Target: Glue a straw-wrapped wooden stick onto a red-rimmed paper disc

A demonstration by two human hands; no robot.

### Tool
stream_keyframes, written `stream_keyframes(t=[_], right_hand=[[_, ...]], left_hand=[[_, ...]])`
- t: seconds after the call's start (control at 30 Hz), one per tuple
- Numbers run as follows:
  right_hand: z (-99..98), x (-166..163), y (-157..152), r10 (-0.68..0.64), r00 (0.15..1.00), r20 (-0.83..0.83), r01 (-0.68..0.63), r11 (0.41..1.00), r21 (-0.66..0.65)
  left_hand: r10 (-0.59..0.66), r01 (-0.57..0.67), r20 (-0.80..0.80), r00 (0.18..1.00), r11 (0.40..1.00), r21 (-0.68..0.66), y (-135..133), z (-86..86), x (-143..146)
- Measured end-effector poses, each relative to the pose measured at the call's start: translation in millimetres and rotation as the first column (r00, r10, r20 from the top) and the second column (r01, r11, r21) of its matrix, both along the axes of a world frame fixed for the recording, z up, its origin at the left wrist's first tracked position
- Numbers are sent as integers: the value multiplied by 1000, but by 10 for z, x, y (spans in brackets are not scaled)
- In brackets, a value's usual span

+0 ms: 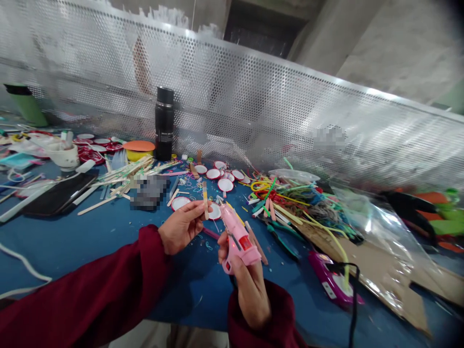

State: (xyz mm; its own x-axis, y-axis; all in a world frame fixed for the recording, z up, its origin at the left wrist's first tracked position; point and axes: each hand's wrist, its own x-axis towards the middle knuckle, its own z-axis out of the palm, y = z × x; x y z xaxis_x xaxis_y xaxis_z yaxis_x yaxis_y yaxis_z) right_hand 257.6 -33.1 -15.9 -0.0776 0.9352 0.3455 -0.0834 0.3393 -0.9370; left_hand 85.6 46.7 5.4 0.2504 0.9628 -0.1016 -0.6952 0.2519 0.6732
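Between the thumb and fingers of my left hand (pixel 184 224) a short wooden craft stick (pixel 205 195) is pinched upright. My right hand (pixel 246 280) is wrapped round the handle of a pink hot glue gun (pixel 237 234). The gun's nozzle points up and away, just right of the stick, and I cannot tell a gap from a touch. Behind the two hands, white discs with red rims lie on the blue table, one disc (pixel 180 203) close to my left hand and a small group (pixel 225 184) farther back.
Pliers (pixel 282 240) and a purple power strip (pixel 331 280) lie to the right, beside cardboard (pixel 384 275) and a heap of coloured pipe cleaners (pixel 304 198). A black bottle (pixel 164 123) stands before the perforated metal screen (pixel 235 92). Loose wooden sticks (pixel 126 174) lie left.
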Motion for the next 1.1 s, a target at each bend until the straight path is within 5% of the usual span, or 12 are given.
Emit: stream_keyframes(t=[0.5,1.1], right_hand=[[85,28,119,124,983,-132,-128,992,-21],[167,8,57,132,987,-92,-141,985,-98]], left_hand=[[-15,17,-59,998,1000,23,-23,69,13],[15,-16,-74,997,1000,-8,9,12,-25]])
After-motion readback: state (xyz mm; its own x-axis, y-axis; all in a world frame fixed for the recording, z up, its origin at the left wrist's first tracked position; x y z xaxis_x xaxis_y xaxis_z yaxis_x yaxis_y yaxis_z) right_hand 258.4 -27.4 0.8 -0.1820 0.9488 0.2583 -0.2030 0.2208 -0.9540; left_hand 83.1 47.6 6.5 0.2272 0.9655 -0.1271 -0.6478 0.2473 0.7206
